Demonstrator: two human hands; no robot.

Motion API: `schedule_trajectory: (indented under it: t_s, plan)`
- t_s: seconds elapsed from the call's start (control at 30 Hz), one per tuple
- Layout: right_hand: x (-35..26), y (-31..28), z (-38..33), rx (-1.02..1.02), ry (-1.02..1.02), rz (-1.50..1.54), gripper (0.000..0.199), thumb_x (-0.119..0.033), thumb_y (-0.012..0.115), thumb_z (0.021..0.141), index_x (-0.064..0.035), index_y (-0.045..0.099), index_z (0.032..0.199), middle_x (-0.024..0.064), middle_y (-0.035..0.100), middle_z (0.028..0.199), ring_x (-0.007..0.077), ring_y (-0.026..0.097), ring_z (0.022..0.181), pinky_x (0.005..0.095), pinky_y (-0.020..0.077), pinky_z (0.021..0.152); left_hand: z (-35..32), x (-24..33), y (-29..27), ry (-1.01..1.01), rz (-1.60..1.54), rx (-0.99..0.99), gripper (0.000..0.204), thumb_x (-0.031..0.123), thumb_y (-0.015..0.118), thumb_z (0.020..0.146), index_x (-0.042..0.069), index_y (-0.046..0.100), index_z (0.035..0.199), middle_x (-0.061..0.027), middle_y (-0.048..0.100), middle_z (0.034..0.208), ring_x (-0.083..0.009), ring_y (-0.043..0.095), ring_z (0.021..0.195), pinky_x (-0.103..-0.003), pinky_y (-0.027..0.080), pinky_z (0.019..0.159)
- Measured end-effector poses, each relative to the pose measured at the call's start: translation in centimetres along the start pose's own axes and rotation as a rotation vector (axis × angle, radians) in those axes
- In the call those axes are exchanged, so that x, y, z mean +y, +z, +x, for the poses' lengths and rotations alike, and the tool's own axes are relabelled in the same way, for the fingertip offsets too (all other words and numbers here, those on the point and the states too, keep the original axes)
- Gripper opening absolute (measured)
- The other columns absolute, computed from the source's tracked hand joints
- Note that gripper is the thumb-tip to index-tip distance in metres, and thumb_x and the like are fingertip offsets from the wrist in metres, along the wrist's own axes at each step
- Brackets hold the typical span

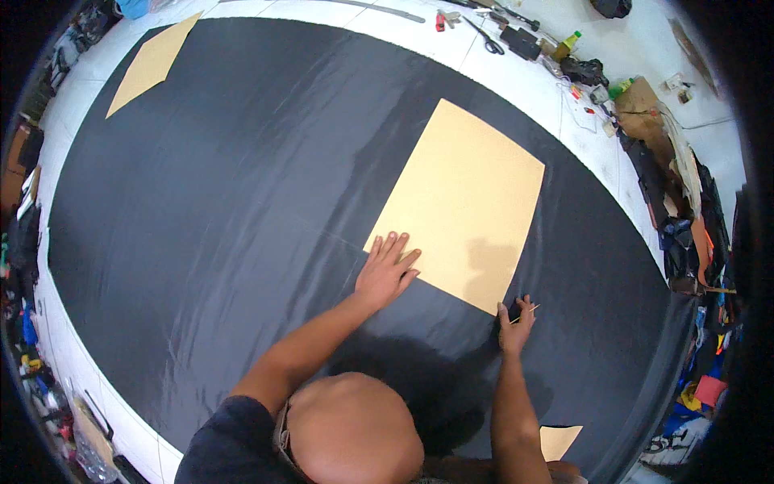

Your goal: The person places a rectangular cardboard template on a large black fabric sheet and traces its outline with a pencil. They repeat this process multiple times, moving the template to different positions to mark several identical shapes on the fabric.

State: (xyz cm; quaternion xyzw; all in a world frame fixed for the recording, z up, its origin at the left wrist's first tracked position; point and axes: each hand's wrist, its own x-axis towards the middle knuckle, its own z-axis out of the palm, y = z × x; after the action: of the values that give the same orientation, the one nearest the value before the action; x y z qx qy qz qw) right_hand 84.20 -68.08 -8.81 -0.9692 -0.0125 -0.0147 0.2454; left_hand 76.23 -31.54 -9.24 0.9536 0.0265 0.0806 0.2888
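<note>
A large tan sheet [463, 189], four-sided and seemingly paper or card, lies flat on a wide black sheet of material [218, 177]. My left hand [389, 270] rests with its fingers apart over the tan sheet's near left corner, pressing on it. By the near right corner, my right hand [518, 324] has a thin, pencil-like stick [534, 307] between its fingers. The thumb of that hand is close to the corner; whether it touches is hard to tell. Faint pale lines run across the black material left of the tan sheet.
Another tan piece [153, 68] lies at the black material's far left edge, and a smaller one [559, 441] by my right forearm. Scissors [486, 39], a bottle [567, 46] and loose tools lie on the white tiled floor [387, 24] beyond. Clutter lines both sides.
</note>
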Motion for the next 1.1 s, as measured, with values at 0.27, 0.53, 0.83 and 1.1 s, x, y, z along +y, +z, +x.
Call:
schedule_trajectory:
  t_s: [0.27,0.53,0.83,1.1]
  plan:
    - [-0.9,-0.3,-0.1,-0.033,0.01,-0.032,0.056,-0.042,0.077,0.09,-0.0043,0.061,0.129,0.017,0.047,0.156,0.0379,0.032,0.151,0.0513,0.0161,0.125,-0.1,-0.2,-0.1,-0.015,0.031,-0.035,0.048,0.04,0.057,0.102,0.017,0.057,0.144,-0.0184,0.038,0.159,-0.0398,0.03,0.151,-0.055,0.019,0.125]
    - [-0.9,-0.4,0.1,-0.027,0.013,-0.003,0.057,-0.038,0.079,0.088,-0.0029,0.061,0.129,0.0187,0.046,0.156,0.0399,0.03,0.151,0.0553,0.0141,0.124,0.1,0.1,-0.2,-0.038,0.02,-0.075,0.049,0.041,0.057,0.101,0.016,0.056,0.144,-0.0183,0.036,0.16,-0.0397,0.029,0.151,-0.055,0.018,0.125]
    - [-0.1,-0.2,0.2,-0.039,0.016,-0.008,0.057,-0.037,0.08,0.087,-0.0028,0.061,0.129,0.0191,0.046,0.156,0.0411,0.03,0.15,0.0552,0.0149,0.124,0.1,-0.2,0.0,-0.021,0.025,-0.063,0.049,0.04,0.06,0.1,0.016,0.057,0.143,-0.0187,0.038,0.159,-0.0403,0.031,0.15,-0.057,0.02,0.124]
    - [-0.4,-0.2,0.2,-0.005,-0.012,0.004,0.054,-0.034,0.08,0.087,-0.004,0.062,0.128,0.0189,0.046,0.156,0.0407,0.031,0.151,0.0555,0.0141,0.125,0.1,-0.1,0.1,-0.017,0.023,-0.059,0.049,0.04,0.059,0.1,0.016,0.057,0.143,-0.0191,0.038,0.159,-0.0406,0.03,0.15,-0.057,0.02,0.124]
